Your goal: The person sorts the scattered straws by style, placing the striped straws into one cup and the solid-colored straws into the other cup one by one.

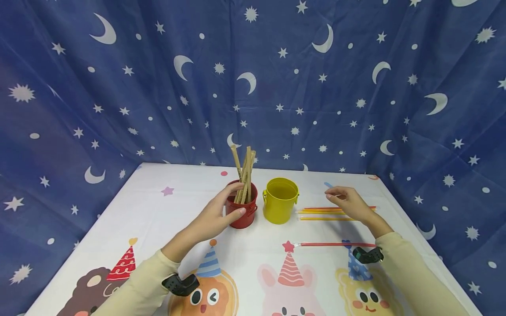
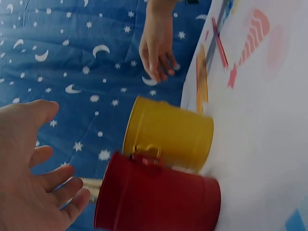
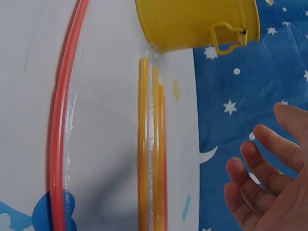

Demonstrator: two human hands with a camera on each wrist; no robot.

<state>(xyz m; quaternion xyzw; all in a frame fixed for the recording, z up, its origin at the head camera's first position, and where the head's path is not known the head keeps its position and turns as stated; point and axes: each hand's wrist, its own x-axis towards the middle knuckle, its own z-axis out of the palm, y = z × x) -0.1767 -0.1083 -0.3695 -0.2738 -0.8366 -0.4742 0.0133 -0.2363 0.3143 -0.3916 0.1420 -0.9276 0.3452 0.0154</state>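
Observation:
My left hand (image 1: pixel 215 215) is beside the small red bucket (image 1: pixel 242 220), thumb and fingers spread apart near its rim. Several tan sticks (image 1: pixel 249 173) lean upright inside that bucket. In the left wrist view the left hand (image 2: pixel 24 173) holds nothing; whether a fingertip touches the sticks I cannot tell. A yellow bucket (image 1: pixel 279 210) stands just right of the red one. Over orange, straw-like sticks (image 1: pixel 328 218) hovers my right hand (image 1: pixel 349 204). The right wrist view shows that hand (image 3: pixel 269 178) with loosely bent, spread fingers and nothing in them.
Nearer me, a long red straw-like stick (image 1: pixel 324 244) in clear wrapping lies apart from the orange ones. A white cloth (image 1: pixel 189 193) with printed cartoon animals covers the table. Behind it hangs a blue curtain (image 1: pixel 276 118) with moons and stars.

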